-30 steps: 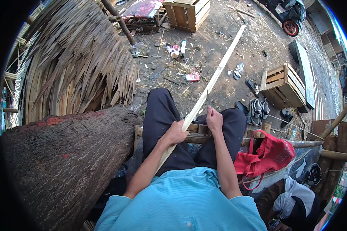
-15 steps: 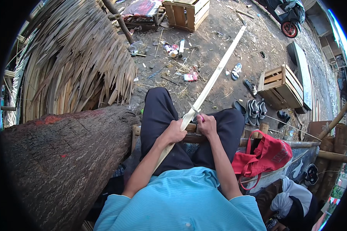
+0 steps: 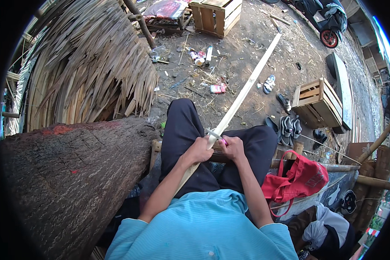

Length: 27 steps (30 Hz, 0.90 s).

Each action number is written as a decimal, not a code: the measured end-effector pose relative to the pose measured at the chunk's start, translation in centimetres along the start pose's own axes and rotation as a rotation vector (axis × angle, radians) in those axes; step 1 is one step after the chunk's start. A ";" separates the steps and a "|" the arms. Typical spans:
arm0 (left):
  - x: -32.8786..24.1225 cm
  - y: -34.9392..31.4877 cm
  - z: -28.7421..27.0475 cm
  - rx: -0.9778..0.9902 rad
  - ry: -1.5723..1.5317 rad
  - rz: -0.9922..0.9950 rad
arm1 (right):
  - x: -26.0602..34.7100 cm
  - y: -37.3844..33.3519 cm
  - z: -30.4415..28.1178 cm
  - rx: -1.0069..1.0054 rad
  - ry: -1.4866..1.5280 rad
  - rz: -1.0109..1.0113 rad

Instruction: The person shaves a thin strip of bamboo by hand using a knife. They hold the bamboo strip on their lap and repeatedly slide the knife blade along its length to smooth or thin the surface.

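A long pale strip [image 3: 245, 91], which looks like split bamboo, runs from under my left forearm out over the ground. Wrapped around it between my knees is my left hand [image 3: 198, 150], closed. My right hand [image 3: 233, 148] is a closed fist around the pink handle of a knife [image 3: 214, 134]. The blade lies across the strip just beyond my left fingers. Most of the handle is hidden in my fist.
A thick dark log [image 3: 78, 177] lies to my left, below dried-leaf thatch [image 3: 86, 65]. On my right are a red bag [image 3: 301, 180], shoes [image 3: 286, 130] and a wooden crate [image 3: 318, 104]. Another crate [image 3: 216, 18] and a motorbike [image 3: 327, 26] stand farther off.
The knife has come back along the strip toward my left hand, its blade now lying more squarely across it. The whole view has shifted slightly.
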<state>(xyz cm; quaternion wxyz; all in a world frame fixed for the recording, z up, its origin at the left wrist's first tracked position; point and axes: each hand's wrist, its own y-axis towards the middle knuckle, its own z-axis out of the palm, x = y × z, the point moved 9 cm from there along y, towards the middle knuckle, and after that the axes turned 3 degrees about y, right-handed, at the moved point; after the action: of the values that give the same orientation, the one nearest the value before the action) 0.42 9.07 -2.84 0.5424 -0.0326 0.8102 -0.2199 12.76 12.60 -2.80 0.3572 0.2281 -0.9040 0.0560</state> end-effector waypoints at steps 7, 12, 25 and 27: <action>0.2 -0.2 0.0 0.021 0.081 -0.028 | -2.8 0.1 -0.1 -0.006 0.182 0.209; 0.1 0.0 0.1 0.022 0.096 -0.038 | -0.8 -0.2 -0.3 0.000 0.131 0.080; 0.0 0.3 0.5 0.058 0.112 -0.071 | -3.8 0.3 -1.6 -0.108 0.141 0.364; 0.2 0.2 0.6 0.058 0.093 -0.068 | -5.8 -0.1 -1.0 -0.161 0.219 0.445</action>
<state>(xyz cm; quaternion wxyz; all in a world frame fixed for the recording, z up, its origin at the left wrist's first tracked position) 0.90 8.98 -3.30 0.4970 -0.0341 0.8263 -0.2628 17.14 14.97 -5.94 0.4489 -0.0133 -0.8894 0.0854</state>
